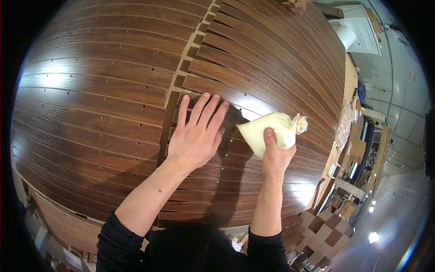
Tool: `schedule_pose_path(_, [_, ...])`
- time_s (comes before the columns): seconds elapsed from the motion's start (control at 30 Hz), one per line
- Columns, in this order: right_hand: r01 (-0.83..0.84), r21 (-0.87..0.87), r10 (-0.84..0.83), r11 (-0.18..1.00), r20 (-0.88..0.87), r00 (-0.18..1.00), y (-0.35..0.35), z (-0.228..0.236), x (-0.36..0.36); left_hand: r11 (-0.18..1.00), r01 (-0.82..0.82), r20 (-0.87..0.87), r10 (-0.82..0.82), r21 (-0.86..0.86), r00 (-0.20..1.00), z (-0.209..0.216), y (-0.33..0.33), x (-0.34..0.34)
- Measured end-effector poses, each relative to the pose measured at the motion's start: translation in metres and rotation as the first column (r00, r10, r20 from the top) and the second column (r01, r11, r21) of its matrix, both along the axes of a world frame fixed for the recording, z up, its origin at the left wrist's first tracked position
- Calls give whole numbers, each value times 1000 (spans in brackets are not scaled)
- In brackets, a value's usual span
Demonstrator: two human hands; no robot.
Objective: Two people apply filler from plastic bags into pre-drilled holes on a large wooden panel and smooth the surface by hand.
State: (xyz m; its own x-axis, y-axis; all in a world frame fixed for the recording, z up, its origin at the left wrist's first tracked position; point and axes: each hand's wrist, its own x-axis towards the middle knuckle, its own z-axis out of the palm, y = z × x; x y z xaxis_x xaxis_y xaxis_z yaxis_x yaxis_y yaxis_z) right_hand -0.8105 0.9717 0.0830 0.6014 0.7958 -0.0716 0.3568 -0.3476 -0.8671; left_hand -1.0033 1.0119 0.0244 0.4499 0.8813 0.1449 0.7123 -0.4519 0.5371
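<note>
My right hand is closed around a piping bag filled with a pale yellow paste. The bag's twisted end is tied with a reddish band and sticks out to the right; its pointed tip faces left, over the slats. My left hand lies with fingers stretched and spread on dark brown wood-grain slats, beside a lengthwise gap. Small holes dot the slats in rows. Between my hands, several holes show pale dots. Whether the bag's tip touches the wood I cannot tell.
A narrow gap with light crosspieces runs between two sets of slats. At the far edge rests another person's hand. Clear plastic wrap and a white cylinder lie along the right side. Brown panels stand at lower right.
</note>
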Motion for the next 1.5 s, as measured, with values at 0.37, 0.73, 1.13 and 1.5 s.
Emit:
schedule_pose_path(0.37, [53, -40, -50, 998, 68, 996, 2, 13, 4, 1000, 3, 2, -3, -9, 1000, 0, 1, 1])
schedule_pose_path(0.73, [19, 87, -18, 996, -10, 1000, 32, 2, 9, 999, 19, -63, -21, -30, 998, 1, 1, -2])
schedule_pose_path(1.13, [-6, -13, 6, 1000, 71, 997, 38, 6, 1, 999, 13, -15, -14, -39, 1000, 2, 2, -3])
schedule_pose_path(1.5, [26, 131, -24, 991, -15, 1000, 64, 5, 13, 998, 20, -49, -23, -62, 999, 0, 1, -3])
